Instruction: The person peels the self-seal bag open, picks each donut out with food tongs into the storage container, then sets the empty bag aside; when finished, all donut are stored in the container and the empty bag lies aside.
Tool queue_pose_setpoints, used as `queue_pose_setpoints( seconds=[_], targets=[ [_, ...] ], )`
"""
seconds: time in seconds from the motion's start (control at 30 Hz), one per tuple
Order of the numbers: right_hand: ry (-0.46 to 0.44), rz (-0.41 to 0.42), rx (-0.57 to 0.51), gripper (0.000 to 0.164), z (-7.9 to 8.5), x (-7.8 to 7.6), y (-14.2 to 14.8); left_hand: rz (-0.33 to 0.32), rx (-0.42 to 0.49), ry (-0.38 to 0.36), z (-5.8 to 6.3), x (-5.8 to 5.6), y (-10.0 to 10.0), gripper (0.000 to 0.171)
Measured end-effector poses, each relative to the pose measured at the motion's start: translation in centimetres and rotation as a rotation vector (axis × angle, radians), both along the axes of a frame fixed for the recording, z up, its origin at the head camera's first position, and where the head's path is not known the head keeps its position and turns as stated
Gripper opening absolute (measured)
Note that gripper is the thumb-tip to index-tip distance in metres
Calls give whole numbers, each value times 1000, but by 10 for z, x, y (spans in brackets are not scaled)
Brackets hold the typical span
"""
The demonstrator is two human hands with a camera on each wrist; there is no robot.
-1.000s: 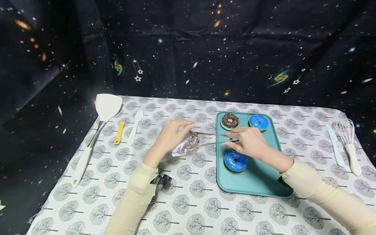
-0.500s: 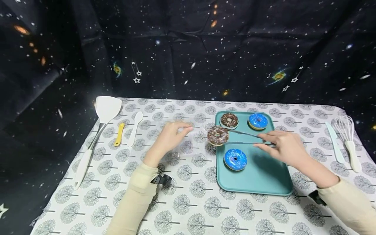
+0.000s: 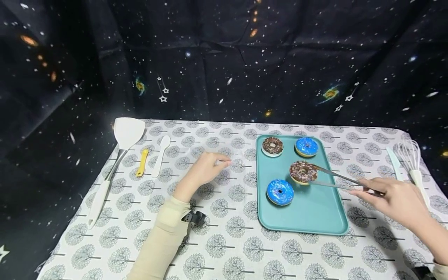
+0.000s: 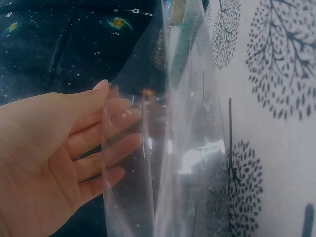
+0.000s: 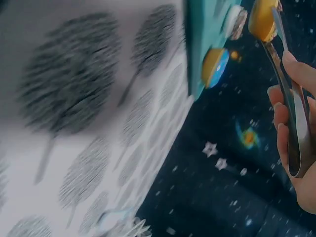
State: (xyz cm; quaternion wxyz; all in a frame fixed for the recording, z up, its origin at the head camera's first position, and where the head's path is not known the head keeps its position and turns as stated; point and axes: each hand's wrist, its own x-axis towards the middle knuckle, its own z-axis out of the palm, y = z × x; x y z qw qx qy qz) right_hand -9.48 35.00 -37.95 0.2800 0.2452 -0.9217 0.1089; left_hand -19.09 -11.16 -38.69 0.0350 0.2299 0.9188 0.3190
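Observation:
My left hand (image 3: 203, 171), over the cloth left of the tray, pinches the edge of a clear plastic bag (image 4: 190, 163) between thumb and fingers. In the left wrist view the bag hangs see-through and crinkled, with nothing visible inside. My right hand (image 3: 395, 198) holds metal tongs (image 3: 339, 175) at the tray's right side. Their tips clasp a chocolate-topped donut (image 3: 299, 171) above the teal tray (image 3: 315, 217). On the tray lie a blue-iced donut (image 3: 280, 192) at the front left, another blue donut (image 3: 306, 147) at the back right and a chocolate donut (image 3: 272, 146) at the back left.
To the left lie a white-handled spatula (image 3: 101, 194), a small yellow-handled tool (image 3: 142, 163) and a white spoon (image 3: 161, 155). A whisk (image 3: 414, 167) and a pale blue knife (image 3: 394, 163) lie on the right. A dark starry cloth (image 3: 224, 62) hangs behind the table.
The tongs have drawn the chocolate donut out of the plastic bag and carried it right, over the tray. My left hand has stayed nearly in place with the bag.

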Motion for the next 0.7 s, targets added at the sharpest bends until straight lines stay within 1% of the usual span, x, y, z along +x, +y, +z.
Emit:
queue_pose_setpoints(
  seconds=[0.2, 0.37, 0.43, 0.53, 0.7],
  targets=[
    [-57, -92, 25, 50, -10, 14, 20, 0, -1, -12, 0, 2, 0, 30],
    [-119, -119, 30, 47, -19, 17, 29, -2, -4, -12, -2, 1, -1, 30],
    [-159, -136, 29, 47, -22, 17, 32, -6, -2, -8, -3, 0, -2, 30],
    [-189, -130, 31, 45, -27, 16, 37, -10, 1, -9, -3, 0, -2, 30],
    [-180, -63, 31, 43, -32, 12, 44, -13, -11, -9, -3, 0, -2, 29]
  ],
)
